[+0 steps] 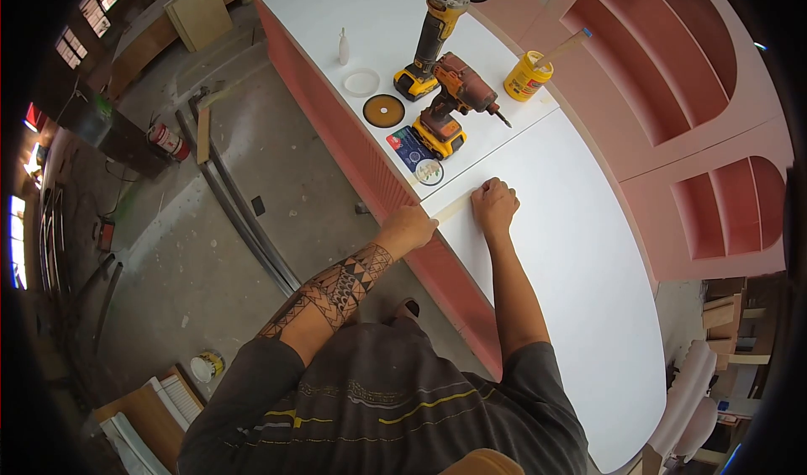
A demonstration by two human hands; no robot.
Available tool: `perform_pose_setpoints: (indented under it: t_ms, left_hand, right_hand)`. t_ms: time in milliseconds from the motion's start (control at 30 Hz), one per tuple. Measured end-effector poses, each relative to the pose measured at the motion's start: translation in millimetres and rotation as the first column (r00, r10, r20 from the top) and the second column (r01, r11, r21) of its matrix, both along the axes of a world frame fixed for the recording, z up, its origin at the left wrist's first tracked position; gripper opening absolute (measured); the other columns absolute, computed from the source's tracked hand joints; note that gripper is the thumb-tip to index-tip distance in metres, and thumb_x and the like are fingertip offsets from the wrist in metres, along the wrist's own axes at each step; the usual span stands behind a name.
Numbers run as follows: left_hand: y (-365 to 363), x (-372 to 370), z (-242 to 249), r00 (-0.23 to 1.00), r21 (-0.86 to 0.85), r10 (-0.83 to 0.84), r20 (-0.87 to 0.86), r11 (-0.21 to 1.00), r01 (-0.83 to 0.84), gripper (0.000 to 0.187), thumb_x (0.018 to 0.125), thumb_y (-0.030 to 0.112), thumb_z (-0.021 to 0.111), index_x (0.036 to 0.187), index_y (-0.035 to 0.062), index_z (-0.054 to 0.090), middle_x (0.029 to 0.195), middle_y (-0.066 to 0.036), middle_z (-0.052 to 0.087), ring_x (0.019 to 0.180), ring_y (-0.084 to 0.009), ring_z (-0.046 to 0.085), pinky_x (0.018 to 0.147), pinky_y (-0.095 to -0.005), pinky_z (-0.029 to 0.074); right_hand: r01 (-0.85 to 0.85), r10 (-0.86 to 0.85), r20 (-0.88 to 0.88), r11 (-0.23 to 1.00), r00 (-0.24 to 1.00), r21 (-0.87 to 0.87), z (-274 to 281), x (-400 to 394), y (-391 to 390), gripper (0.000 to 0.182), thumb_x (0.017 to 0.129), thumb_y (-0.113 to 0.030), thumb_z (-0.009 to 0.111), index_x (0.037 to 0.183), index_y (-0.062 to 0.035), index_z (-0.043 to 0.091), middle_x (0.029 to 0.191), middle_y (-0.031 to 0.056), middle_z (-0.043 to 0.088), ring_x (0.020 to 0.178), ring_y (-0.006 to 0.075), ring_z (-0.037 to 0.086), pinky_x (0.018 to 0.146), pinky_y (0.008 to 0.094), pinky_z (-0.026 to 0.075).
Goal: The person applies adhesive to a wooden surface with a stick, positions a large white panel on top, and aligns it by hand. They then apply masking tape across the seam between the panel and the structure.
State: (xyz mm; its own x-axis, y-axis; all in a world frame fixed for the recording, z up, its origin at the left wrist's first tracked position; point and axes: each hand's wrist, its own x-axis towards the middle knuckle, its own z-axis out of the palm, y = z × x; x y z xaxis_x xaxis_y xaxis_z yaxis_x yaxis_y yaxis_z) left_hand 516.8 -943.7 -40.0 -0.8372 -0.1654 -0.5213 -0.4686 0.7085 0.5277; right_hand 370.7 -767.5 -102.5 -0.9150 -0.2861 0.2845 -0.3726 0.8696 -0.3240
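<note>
Right at the middle of the clock, the left hand pinches the near end of a pale strip at the edge of the white top. Over at 3 o'clock, the right hand is curled tight, knuckles up, just beside the strip's far end; whether it grips that end, I cannot tell. The strip lies between the two hands, close to the seam across the white top.

Moving out to 12 o'clock, there's a printed card and a round brown disc. At 1 o'clock, a red-brown driver stands on its yellow battery, bit pointing right, and just behind it rises a yellow-and-black grinder. Between 1 and 2 sits a yellow tub with a blue-tipped stick poking out.

Round to 11, a clear ring, then a small white bottle, upright. Farther off at 2 o'clock, pink shelving curves past, and out near 10, a red fire extinguisher shows beyond long dark strips on the floor.
</note>
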Motion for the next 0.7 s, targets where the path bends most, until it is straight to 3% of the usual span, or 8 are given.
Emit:
perform_pose_setpoints:
  t_ms: [133, 200, 333, 400, 433, 500, 600, 700]
  left_hand:
    - [-9, 5, -4, 0.999, 0.116, 0.049, 0.001, 0.992, -0.049, 0.061, 0.102, 0.053, 0.06, 0.092, -0.0032, 0.08, 0.09, -0.027, 0.076, 0.093, -0.044, 0.076, 0.087, -0.0519, 0.059]
    - [-10, 4, -22, 0.999, 0.103, 0.05, -0.016, 0.994, -0.048, 0.063, 0.101, 0.055, 0.06, 0.091, -0.0032, 0.079, 0.091, -0.027, 0.076, 0.092, -0.0442, 0.076, 0.086, -0.0521, 0.059]
    - [-10, 4, -18, 1.0, 0.041, 0.006, -0.009, 0.999, -0.006, 0.057, 0.106, 0.049, 0.058, 0.094, -0.0033, 0.078, 0.086, -0.021, 0.077, 0.09, -0.0391, 0.077, 0.083, -0.0507, 0.06]
    - [-11, 5, -12, 1.0, 0.061, -0.001, 0.0, 0.998, 0.001, 0.058, 0.106, 0.05, 0.058, 0.094, -0.0034, 0.078, 0.087, -0.022, 0.077, 0.09, -0.0396, 0.077, 0.083, -0.0511, 0.06]
    - [-11, 5, -11, 1.0, 0.078, -0.005, 0.012, 0.997, 0.005, 0.059, 0.106, 0.05, 0.058, 0.094, -0.0035, 0.078, 0.088, -0.023, 0.077, 0.091, -0.0401, 0.077, 0.083, -0.0515, 0.06]
    - [-10, 5, -29, 0.998, 0.038, -0.028, -0.052, 0.999, 0.03, 0.06, 0.106, 0.051, 0.058, 0.094, -0.0038, 0.078, 0.09, -0.024, 0.077, 0.091, -0.041, 0.076, 0.083, -0.052, 0.06]
    - [-8, 6, -39, 0.992, 0.008, -0.043, -0.115, 0.999, 0.045, 0.061, 0.106, 0.052, 0.058, 0.095, -0.0044, 0.078, 0.093, -0.026, 0.077, 0.092, -0.0427, 0.076, 0.083, -0.053, 0.06]
    - [-9, 5, -35, 0.993, 0.017, -0.025, -0.119, 0.999, 0.027, 0.06, 0.105, 0.052, 0.058, 0.096, -0.0048, 0.078, 0.094, -0.027, 0.077, 0.092, -0.0438, 0.075, 0.082, -0.0537, 0.06]
  right_hand:
    - [-0.021, 0.015, -0.047, 0.993, 0.999, -0.115, -13, -1, 8, 0.02, 0.089, -0.019, 0.07, 0.102, -0.0038, 0.07, 0.087, 0.0116, 0.071, 0.09, 0.0332, 0.065, 0.096, 0.05, 0.044]
    - [0.137, -0.087, 0.157, 0.929, 0.984, -0.344, -12, -3, 10, 0.025, 0.092, -0.02, 0.073, 0.111, -0.0035, 0.069, 0.089, 0.0103, 0.069, 0.089, 0.0302, 0.064, 0.098, 0.0491, 0.043]
    - [0.124, -0.073, 0.154, 0.928, 0.985, -0.352, -9, 1, 12, 0.024, 0.095, -0.018, 0.072, 0.114, -0.0028, 0.07, 0.095, 0.0102, 0.068, 0.088, 0.0278, 0.064, 0.1, 0.0493, 0.043]
    - [0.065, -0.03, 0.065, 0.766, 0.997, -0.639, -9, 8, 11, 0.022, 0.096, -0.015, 0.071, 0.115, -0.0039, 0.07, 0.103, 0.0114, 0.068, 0.093, 0.0293, 0.064, 0.101, 0.0535, 0.042]
    - [0.062, -0.031, 0.059, 0.768, 0.998, -0.637, -7, 14, 13, 0.022, 0.096, -0.015, 0.071, 0.115, -0.0039, 0.07, 0.103, 0.0114, 0.068, 0.093, 0.0293, 0.064, 0.101, 0.0535, 0.042]
    - [-0.247, 0.196, -0.27, 0.954, 0.943, -0.168, 0, 34, 19, 0.023, 0.097, -0.012, 0.07, 0.119, -0.0058, 0.071, 0.106, 0.0111, 0.067, 0.103, 0.0309, 0.063, 0.108, 0.0604, 0.04]
    - [-0.303, 0.309, -0.09, 0.95, 0.947, 0.078, -1, 60, 15, 0.042, 0.103, -0.026, 0.064, 0.142, -0.0099, 0.065, 0.148, 0.0189, 0.061, 0.145, 0.0388, 0.05, 0.126, 0.071, 0.017]
    - [-0.223, 0.226, 0.02, 0.937, 0.974, 0.269, 2, 67, 12, 0.063, 0.107, -0.042, 0.054, 0.16, -0.0078, 0.05, 0.169, 0.0203, 0.042, 0.159, 0.0425, 0.033, 0.128, 0.0711, 0.009]
